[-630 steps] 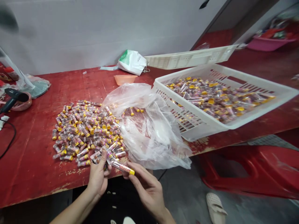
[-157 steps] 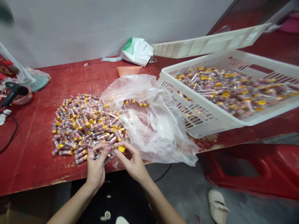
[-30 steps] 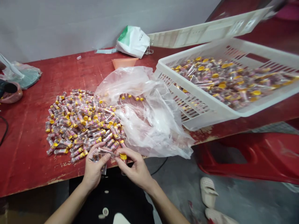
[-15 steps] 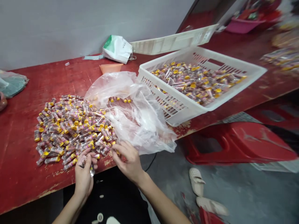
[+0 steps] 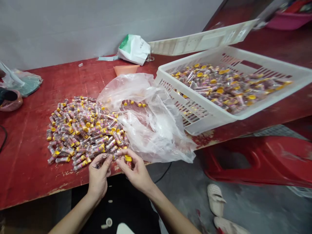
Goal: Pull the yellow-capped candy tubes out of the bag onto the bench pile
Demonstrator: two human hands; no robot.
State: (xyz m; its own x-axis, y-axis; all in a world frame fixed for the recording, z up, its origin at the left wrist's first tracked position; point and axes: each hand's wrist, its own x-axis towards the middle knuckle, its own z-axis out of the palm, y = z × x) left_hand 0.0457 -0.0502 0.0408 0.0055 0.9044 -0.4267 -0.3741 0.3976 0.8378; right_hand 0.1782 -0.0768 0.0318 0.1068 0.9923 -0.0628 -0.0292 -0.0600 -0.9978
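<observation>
A big pile of small clear tubes [image 5: 80, 133] with yellow caps, dark contents inside, lies on the red table. At the table's front edge my left hand [image 5: 98, 177] is closed on a small clear, shiny piece, mostly hidden by the fingers; its kind is unclear. My right hand [image 5: 137, 174] meets it fingertip to fingertip. A yellow-capped tube [image 5: 128, 159] sits upright in the curl of my right hand, with the thumb and index finger pinched together beside it. Just behind the hands spreads a crumpled clear plastic bag [image 5: 156, 126], several yellow caps showing at its opening.
A white plastic crate [image 5: 207, 115] full of similar tubes stands on the right of the red table [image 5: 31, 136]. Behind it leans a long pale tray [image 5: 200, 42]. A white-and-green bag [image 5: 134, 50] sits by the wall. A red stool [image 5: 273, 159] and pale slippers [image 5: 216, 200] are below.
My hands have come together, fingertips now meeting. The yellow-capped tube now shows upright in my right hand. The view has shifted, so the table things appear further right.
</observation>
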